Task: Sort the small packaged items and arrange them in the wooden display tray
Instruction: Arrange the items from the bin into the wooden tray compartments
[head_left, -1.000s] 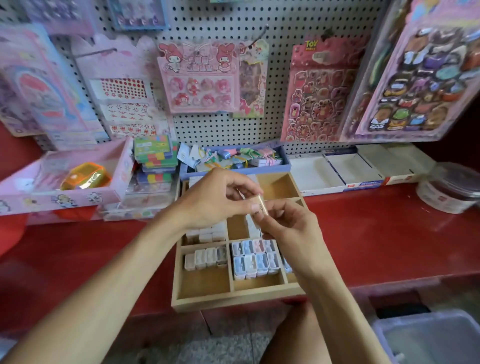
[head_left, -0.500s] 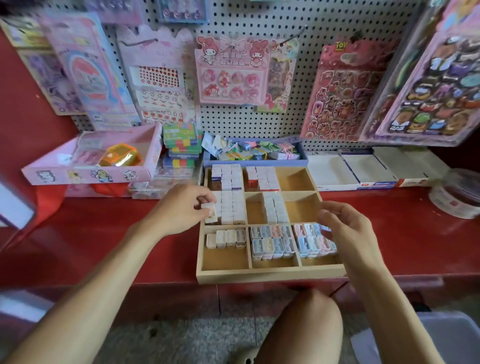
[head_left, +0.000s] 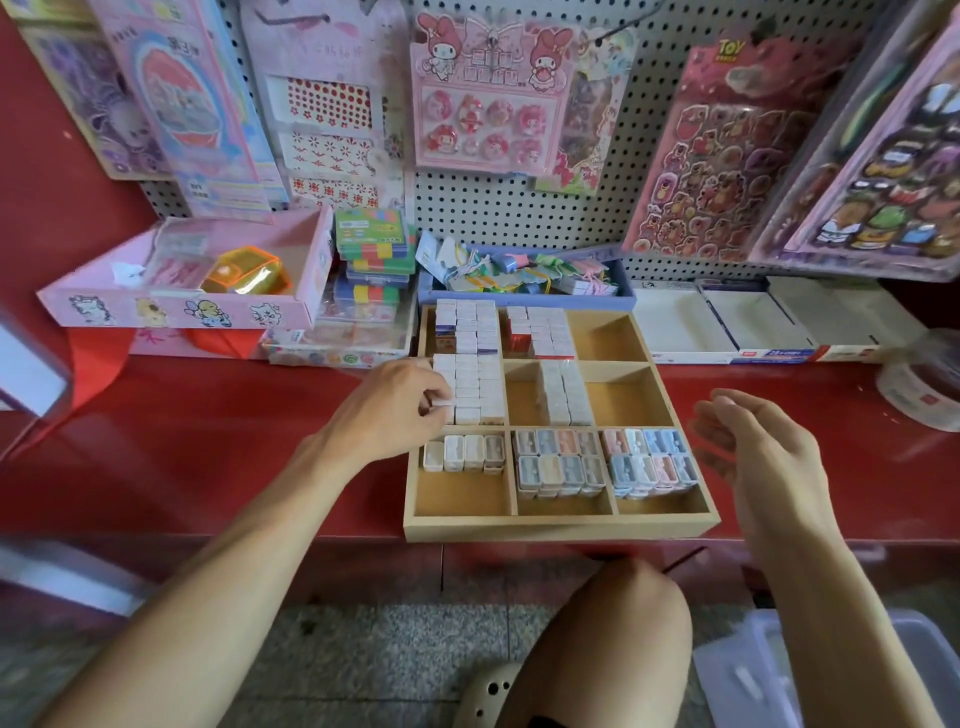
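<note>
Two bare hands work over a red counter (head_left: 208, 457), and the scene reads from its left end. At the far left a pink open box (head_left: 176, 306) sits on the counter with an orange translucent case (head_left: 244, 273) lying inside it. Just to its right stands a stack of green and multicoloured packs (head_left: 375, 254), resting on flat clear packets. Behind everything a white pegboard (head_left: 498, 208) carries hanging sticker sheets and cards.

Next comes the left hand (head_left: 387, 410), at the left edge of the wooden display tray (head_left: 556, 527). Its fingers are curled and pinch a small white packaged item (head_left: 441, 403) at the left side of the middle-left compartment, right against the white boxes (head_left: 475, 387) packed there in rows. Whether the item already rests on the tray floor cannot be told.

The tray itself lies on the counter's front part, its near edge at the counter's lip, divided three by three. Its back-left and back-middle compartments hold more white boxes, the centre one a partial block, and the two upper compartments of the right column show only bare wood. Along the front row, a few pale cases (head_left: 465, 453) stand at the left, then pastel cases (head_left: 561, 462) fill the middle and right compartments. Behind the tray a blue tray (head_left: 524, 296) holds loose tagged trinkets.

Right of the tray the right hand (head_left: 753, 457) hovers above the counter, fingers relaxed and slightly spread, holding nothing. Behind it lie empty white carton lids (head_left: 727, 322), and a round lidded tub (head_left: 924, 379) sits at the far right edge.
</note>
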